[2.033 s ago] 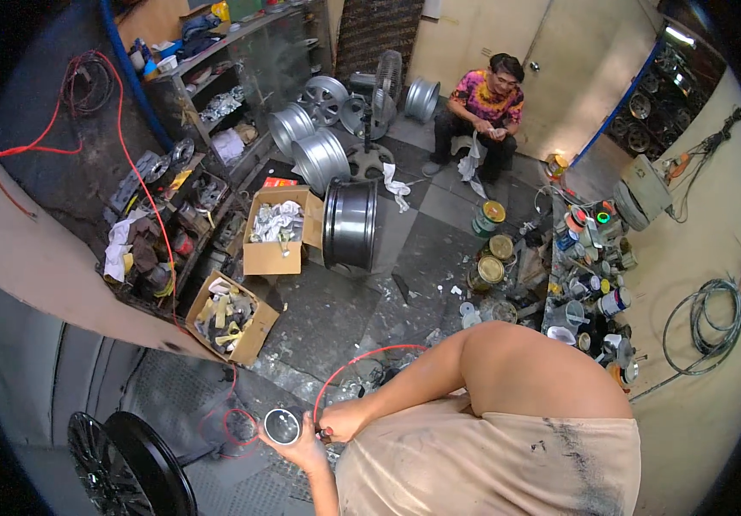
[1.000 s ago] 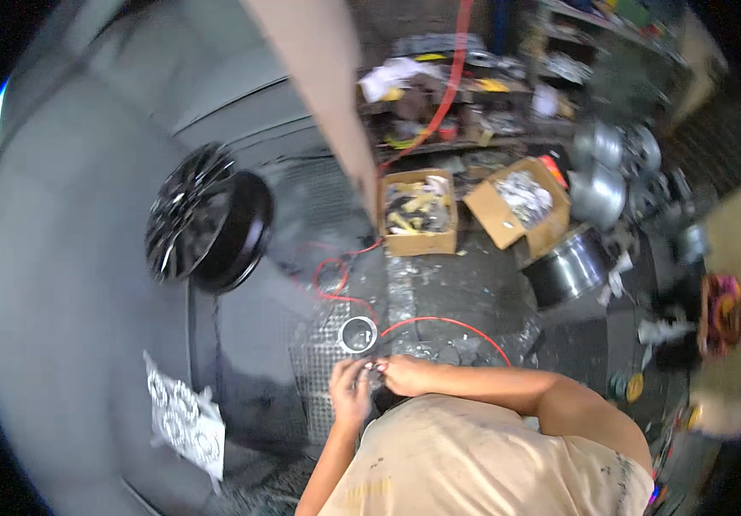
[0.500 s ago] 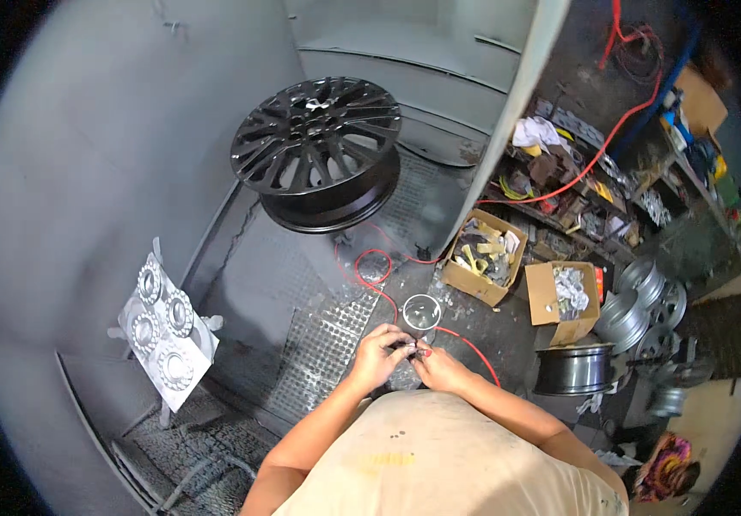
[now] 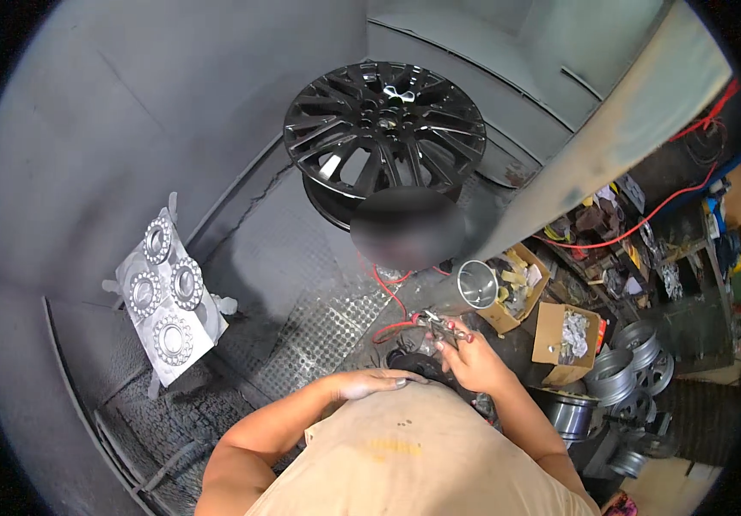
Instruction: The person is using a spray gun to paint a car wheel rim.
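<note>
One spray gun (image 4: pixel 446 326) in right grip (image 4: pixel 476 365) | grey walls (image 4: pixel 216 103) | patterned floor (image 4: pixel 327 320)

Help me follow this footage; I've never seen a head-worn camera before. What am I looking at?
There's no machine: the hands belong to the wearer. One fisheye camera on their head looks down, which is why straight edges bend.

Their right hand grips what looks like a metal spray gun, with a clear cup just above and a red hose beside it. Their left hand lies flat against the shirt.

Ahead is a black wheel rim, its spoked face up. On the left, four ring-shaped parts sit on a pale sheet. Open cardboard boxes and silver rims stand on the right.
</note>
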The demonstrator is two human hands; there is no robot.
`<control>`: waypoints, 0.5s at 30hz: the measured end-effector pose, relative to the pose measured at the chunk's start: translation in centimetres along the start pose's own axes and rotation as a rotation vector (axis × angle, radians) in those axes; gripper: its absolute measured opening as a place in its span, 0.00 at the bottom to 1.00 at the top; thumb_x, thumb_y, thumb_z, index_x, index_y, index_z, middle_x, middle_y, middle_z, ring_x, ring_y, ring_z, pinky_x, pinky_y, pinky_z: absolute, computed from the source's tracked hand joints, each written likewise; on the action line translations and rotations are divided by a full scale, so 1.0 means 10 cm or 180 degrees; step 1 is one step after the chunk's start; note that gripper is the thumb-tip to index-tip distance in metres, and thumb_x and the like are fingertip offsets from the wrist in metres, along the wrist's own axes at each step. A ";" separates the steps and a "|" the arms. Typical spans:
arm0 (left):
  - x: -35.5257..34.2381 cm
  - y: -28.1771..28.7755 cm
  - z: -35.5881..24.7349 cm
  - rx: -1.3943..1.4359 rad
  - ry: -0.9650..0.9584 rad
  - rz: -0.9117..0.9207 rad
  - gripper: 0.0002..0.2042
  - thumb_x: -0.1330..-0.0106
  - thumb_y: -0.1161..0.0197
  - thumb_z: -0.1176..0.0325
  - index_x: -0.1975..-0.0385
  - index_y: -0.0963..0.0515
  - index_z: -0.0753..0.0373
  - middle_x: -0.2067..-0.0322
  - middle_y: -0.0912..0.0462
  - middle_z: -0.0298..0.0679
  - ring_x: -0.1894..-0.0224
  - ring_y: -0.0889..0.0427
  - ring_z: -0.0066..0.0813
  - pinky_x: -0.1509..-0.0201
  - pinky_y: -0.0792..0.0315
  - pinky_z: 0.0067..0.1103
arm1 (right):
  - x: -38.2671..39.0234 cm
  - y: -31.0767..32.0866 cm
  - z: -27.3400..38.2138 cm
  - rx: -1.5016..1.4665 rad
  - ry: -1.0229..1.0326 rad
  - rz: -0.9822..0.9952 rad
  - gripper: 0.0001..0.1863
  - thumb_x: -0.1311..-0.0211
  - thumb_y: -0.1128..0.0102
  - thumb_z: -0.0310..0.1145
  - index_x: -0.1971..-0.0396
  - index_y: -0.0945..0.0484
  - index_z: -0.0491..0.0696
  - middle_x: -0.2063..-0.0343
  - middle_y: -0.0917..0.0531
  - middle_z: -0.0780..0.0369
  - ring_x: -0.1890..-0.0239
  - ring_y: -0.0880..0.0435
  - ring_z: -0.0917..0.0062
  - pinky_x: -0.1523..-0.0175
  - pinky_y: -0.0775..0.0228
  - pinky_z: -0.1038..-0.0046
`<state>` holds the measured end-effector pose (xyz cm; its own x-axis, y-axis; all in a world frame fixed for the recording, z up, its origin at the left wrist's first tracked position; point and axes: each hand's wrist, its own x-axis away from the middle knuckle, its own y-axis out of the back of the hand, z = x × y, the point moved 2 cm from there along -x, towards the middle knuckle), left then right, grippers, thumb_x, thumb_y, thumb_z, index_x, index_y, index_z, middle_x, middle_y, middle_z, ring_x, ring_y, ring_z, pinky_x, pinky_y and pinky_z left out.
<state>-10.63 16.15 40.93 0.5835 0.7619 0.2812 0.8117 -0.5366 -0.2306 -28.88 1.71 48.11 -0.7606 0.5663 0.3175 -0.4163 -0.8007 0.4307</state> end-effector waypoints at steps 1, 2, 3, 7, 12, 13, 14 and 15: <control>0.00 0.05 -0.06 -0.0050 0.0071 -0.0085 0.27 0.25 0.49 0.50 0.35 0.30 0.64 0.38 0.25 0.46 0.35 0.29 0.36 0.30 0.39 0.31 | -0.04 0.07 0.05 -0.0376 0.0006 0.0107 0.20 0.29 0.52 0.25 0.39 0.35 0.41 0.66 0.17 0.59 0.79 0.21 0.75 0.68 0.26 0.70; 0.00 0.13 -0.15 -0.0114 0.0141 -0.0165 0.27 0.24 0.50 0.50 0.34 0.31 0.63 0.38 0.25 0.45 0.35 0.29 0.36 0.30 0.38 0.31 | -0.09 0.16 0.05 -0.0311 0.0111 0.0212 0.22 0.29 0.53 0.24 0.36 0.36 0.42 0.59 0.17 0.60 0.78 0.21 0.78 0.67 0.25 0.72; -0.01 0.20 -0.23 -0.0180 0.0212 -0.0248 0.27 0.24 0.50 0.50 0.34 0.31 0.63 0.38 0.25 0.45 0.35 0.29 0.36 0.31 0.38 0.31 | -0.14 0.24 0.06 -0.0309 0.0153 0.0227 0.22 0.29 0.53 0.24 0.36 0.36 0.42 0.59 0.17 0.60 0.78 0.21 0.78 0.67 0.25 0.72; 0.00 0.60 -0.44 -0.0396 0.0441 -0.0538 0.27 0.23 0.52 0.49 0.32 0.33 0.61 0.38 0.25 0.44 0.36 0.28 0.35 0.31 0.37 0.30 | -0.32 0.57 0.17 -0.0140 0.0417 0.0407 0.21 0.30 0.52 0.24 0.37 0.34 0.43 0.59 0.16 0.61 0.78 0.20 0.78 0.68 0.25 0.72; 0.41 1.40 -0.76 -0.2808 0.2094 -0.1288 0.25 0.31 0.41 0.50 0.41 0.24 0.60 0.50 0.17 0.52 0.47 0.18 0.49 0.40 0.27 0.36 | -0.54 0.92 0.24 -0.0125 0.0991 0.0513 0.16 0.30 0.48 0.28 0.45 0.27 0.43 0.54 0.18 0.57 0.65 0.19 0.66 0.58 0.26 0.65; 0.47 1.52 -0.81 -0.3330 0.2355 -0.1596 0.26 0.34 0.39 0.49 0.42 0.24 0.59 0.49 0.18 0.54 0.46 0.20 0.51 0.40 0.27 0.37 | -0.57 1.00 0.32 -0.0048 0.0985 0.0684 0.13 0.30 0.47 0.31 0.50 0.23 0.43 0.47 0.21 0.53 0.53 0.18 0.52 0.48 0.26 0.57; 0.49 1.62 -0.92 -0.3572 0.2488 -0.1815 0.27 0.36 0.37 0.49 0.42 0.23 0.60 0.49 0.18 0.53 0.45 0.20 0.51 0.41 0.27 0.38 | -0.61 1.07 0.40 -0.0121 0.0732 0.0798 0.12 0.31 0.47 0.30 0.53 0.22 0.42 0.44 0.23 0.51 0.51 0.19 0.51 0.45 0.27 0.57; 0.45 1.70 -0.96 -0.3623 0.2487 -0.1765 0.27 0.36 0.37 0.49 0.42 0.23 0.60 0.49 0.18 0.53 0.45 0.20 0.51 0.41 0.27 0.38 | -0.66 1.11 0.42 -0.0160 0.0722 0.0745 0.12 0.31 0.47 0.30 0.53 0.22 0.42 0.44 0.23 0.51 0.51 0.19 0.51 0.45 0.27 0.57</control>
<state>6.01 6.94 47.18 -0.2323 0.7741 0.5888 0.2978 -0.5197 0.8008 -26.43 -10.09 54.38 -0.9278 0.3122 0.2044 -0.2368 -0.9159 0.3241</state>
